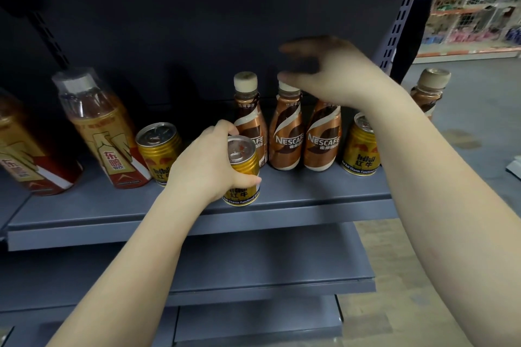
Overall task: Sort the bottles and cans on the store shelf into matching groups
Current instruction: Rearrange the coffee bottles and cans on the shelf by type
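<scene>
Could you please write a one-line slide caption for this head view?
Left hand grips a gold Red Bull can at the shelf front; open right hand hovers over Nescafe bottles.

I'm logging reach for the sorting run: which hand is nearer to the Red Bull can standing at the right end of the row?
Right. The right hand hovers over the Nescafe bottles, its forearm crossing that Red Bull can. The left hand grips another can at the shelf front, left of the bottles.

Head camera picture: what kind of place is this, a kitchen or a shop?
Most likely a shop. Drinks stand in rows on a grey metal shelf: Nescafe bottles and Red Bull cans. More stocked shelves show across the aisle, blurred.
</scene>
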